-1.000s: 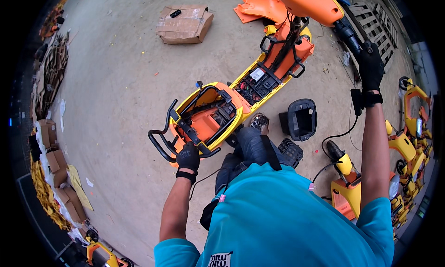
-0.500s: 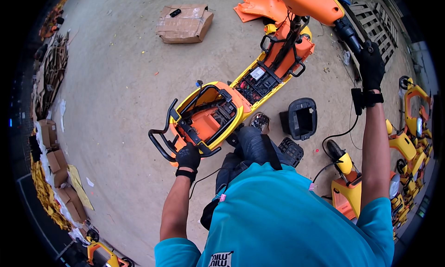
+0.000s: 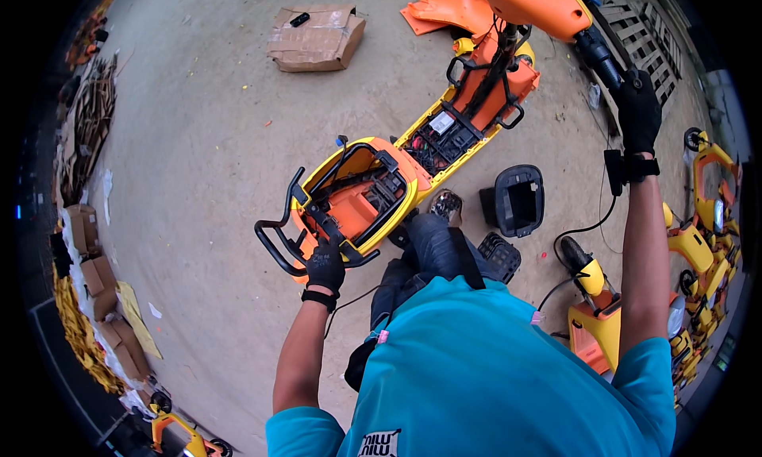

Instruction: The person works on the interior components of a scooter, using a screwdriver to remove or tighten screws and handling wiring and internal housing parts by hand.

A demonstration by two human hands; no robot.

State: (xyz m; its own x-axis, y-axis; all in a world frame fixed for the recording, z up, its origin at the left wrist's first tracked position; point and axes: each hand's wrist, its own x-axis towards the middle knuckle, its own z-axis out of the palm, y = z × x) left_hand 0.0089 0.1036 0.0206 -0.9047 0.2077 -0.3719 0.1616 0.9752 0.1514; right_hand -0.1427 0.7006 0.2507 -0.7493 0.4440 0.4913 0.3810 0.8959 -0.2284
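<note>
An orange and yellow electric scooter (image 3: 444,131) stands on the concrete floor with its seat off and its inner compartments showing. My left hand (image 3: 325,266), in a black glove, grips the black rear grab rail (image 3: 278,239) at the scooter's tail. My right hand (image 3: 637,111), also gloved and stretched far out, is closed on the black handlebar grip (image 3: 597,50) at the front. One of my legs, with a shoe (image 3: 447,207), is against the scooter's side.
A black seat tub (image 3: 516,199) and a black footrest part (image 3: 500,254) lie by my feet. A flattened cardboard box (image 3: 317,38) lies ahead. Yellow scooter parts (image 3: 595,314) stand on the right, a wooden pallet (image 3: 647,36) beyond. Cardboard scraps (image 3: 91,274) line the left edge.
</note>
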